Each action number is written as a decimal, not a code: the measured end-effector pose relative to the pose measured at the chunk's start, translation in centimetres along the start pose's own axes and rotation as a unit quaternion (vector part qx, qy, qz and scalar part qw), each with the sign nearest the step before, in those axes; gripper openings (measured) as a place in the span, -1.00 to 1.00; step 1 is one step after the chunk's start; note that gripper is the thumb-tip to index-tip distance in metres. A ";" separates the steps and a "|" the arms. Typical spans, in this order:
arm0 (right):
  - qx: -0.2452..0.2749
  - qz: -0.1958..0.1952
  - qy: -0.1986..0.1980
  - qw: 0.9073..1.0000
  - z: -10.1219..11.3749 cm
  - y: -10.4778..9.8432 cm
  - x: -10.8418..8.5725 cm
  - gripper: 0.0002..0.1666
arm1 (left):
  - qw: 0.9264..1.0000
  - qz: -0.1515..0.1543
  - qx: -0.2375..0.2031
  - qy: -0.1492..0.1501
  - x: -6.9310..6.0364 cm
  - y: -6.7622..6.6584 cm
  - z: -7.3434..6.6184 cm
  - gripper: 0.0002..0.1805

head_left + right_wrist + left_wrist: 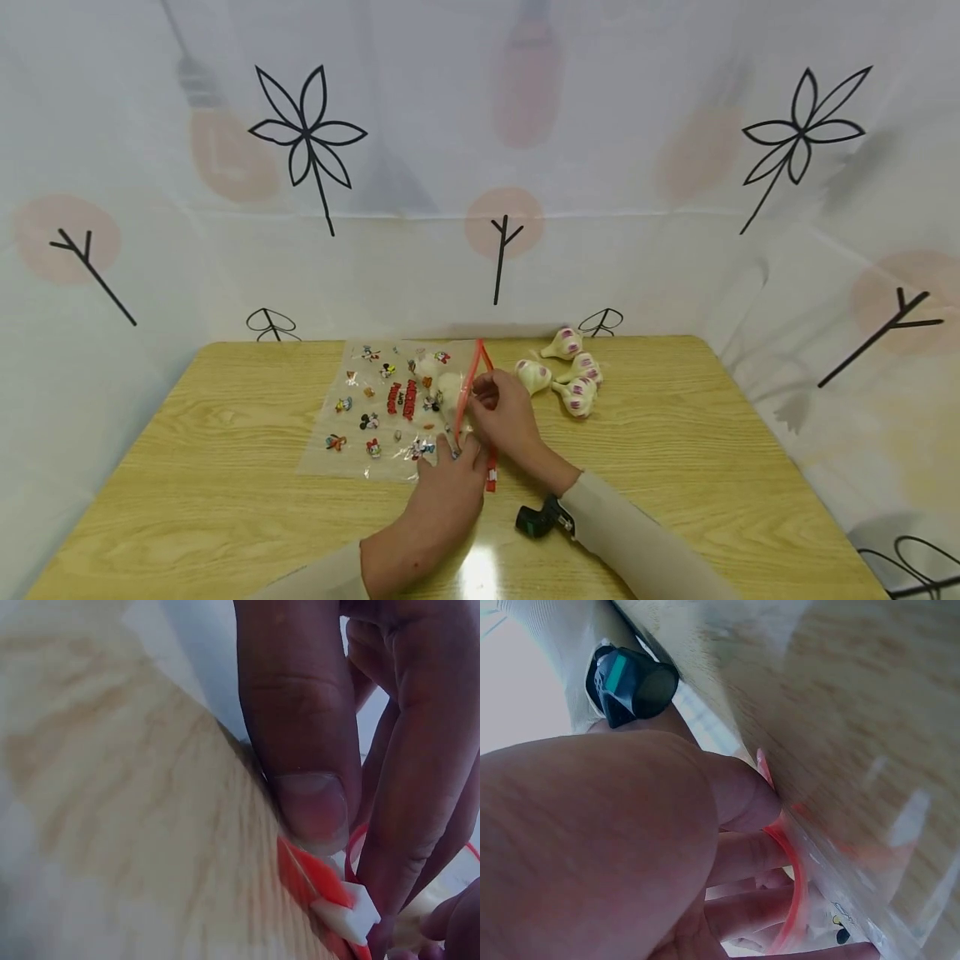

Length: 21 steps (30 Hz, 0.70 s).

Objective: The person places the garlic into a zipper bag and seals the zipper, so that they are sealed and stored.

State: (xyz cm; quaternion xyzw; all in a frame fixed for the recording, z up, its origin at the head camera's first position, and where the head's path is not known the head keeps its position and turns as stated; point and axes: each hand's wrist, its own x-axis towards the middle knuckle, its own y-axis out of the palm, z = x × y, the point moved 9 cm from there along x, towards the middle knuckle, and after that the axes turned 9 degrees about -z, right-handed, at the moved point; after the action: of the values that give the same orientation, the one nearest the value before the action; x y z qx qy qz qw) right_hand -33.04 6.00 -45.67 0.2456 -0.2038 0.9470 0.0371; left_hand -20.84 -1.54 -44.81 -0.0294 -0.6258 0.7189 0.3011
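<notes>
A clear zip bag (382, 429) printed with cartoon figures lies flat, its red-edged mouth (467, 392) towards the right and parted. Inside, pale garlic bulbs (450, 387) show through the plastic near that mouth. At the bag's near corner, my left hand (450, 487) holds the edge, with the thumb against the red rim (799, 900) and other fingers behind it. My right hand (506, 417) is at the mouth; its thumb and finger pinch the red rim beside a small white slider (349, 913). Its remaining fingers are partly hidden.
Several garlic bulbs (577, 396) sit together right of the bag, towards the back of the wooden table (675, 450). A dark wrist camera (536, 521) is on the right wrist. Patterned white cloth (420, 267) hangs behind and beside the table.
</notes>
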 end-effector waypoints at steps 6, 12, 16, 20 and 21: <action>0.016 0.000 0.007 1.000 0.0 0.7 0.5 -0.86 | 1.000 0.006 -0.003 -0.001 0.0 0.1 0.0 -0.51; 0.012 0.019 0.001 1.000 -0.5 1.2 0.6 -0.80 | 1.000 0.013 0.005 0.000 0.0 0.2 0.0 -0.55; 0.017 0.045 0.003 0.999 -0.9 1.4 0.5 -0.73 | 1.000 0.015 0.003 -0.001 0.0 0.2 0.0 -0.55; 0.019 0.048 -0.006 0.999 -1.0 0.9 0.2 -0.70 | 1.000 0.016 -0.008 -0.006 0.0 0.3 0.0 -0.52; 0.019 0.047 -0.012 0.999 -0.9 0.8 0.2 -0.70 | 1.000 0.018 -0.011 -0.009 0.0 0.3 0.0 -0.51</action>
State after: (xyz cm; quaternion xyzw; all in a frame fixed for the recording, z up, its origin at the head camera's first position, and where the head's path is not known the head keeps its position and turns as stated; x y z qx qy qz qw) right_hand -33.73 5.67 -46.63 0.2474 -0.1977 0.9484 -0.0142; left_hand -20.99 -1.56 -45.09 -0.0376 -0.6353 0.7179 0.2822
